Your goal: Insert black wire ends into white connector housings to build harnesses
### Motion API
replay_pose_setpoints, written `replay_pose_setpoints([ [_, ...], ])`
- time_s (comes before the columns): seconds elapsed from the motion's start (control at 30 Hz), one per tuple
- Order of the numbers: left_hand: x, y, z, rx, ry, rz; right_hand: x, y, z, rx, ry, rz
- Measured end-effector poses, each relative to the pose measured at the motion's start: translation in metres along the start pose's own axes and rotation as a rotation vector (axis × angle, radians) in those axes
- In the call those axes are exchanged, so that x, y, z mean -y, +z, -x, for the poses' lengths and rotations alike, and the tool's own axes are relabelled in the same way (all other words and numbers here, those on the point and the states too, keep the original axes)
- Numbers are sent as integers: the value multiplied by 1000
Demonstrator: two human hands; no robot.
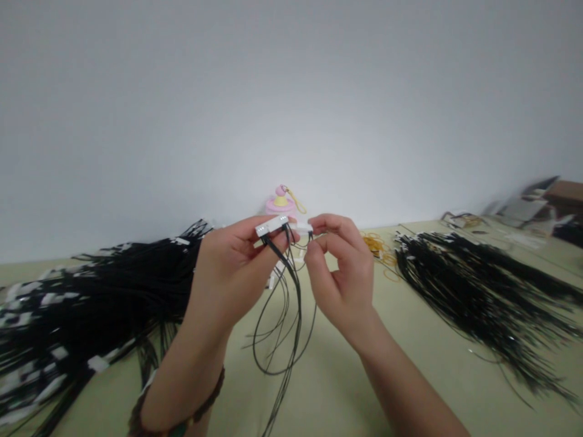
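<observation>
Pale green tabletop (337, 394), black-wired connectors (272, 226)

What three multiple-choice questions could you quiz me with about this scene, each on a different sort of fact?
1. Where is the pink ornament?
A) Beyond the hands
B) Around a wrist
C) Inside a cable pile

2. What colour are the rubber bands beyond the right hand?
A) Blue
B) Yellowish orange
C) Red

3. What is the left hand doing?
A) Lying palm up
B) Hanging idle
C) Holding a white connector

Answers:
1. A, it shows past both hands.
2. B, the loops show that colour.
3. C, its fingers grip the connector.
</observation>
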State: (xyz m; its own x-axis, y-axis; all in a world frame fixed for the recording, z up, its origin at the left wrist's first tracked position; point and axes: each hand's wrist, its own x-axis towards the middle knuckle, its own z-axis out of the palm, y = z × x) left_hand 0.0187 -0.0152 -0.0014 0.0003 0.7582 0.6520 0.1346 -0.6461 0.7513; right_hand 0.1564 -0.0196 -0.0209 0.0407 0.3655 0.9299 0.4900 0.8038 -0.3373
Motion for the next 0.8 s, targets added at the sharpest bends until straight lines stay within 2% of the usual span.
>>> replay_pose_setpoints([
  [0.17,4,-3,0,15,30,-70,-1,3,1,14,-12,-22],
  [0.4,2,1,1,11,64,-148,-3,7,3,-36,-14,8],
  [0.53,4,2,0,-11,12,-139,-5,7,2,-16,34,-26],
  [0.67,4,0,-3,-182,-81,-58,-11,3,-2,70,173,-130],
  [0.73,3,-3,-6,-281,-111,-4,-14,-2,-4,166,272,-231],
  [0.8,2,-7,-9,-350,-140,87,-15,-9,-6,322,383,-374],
])
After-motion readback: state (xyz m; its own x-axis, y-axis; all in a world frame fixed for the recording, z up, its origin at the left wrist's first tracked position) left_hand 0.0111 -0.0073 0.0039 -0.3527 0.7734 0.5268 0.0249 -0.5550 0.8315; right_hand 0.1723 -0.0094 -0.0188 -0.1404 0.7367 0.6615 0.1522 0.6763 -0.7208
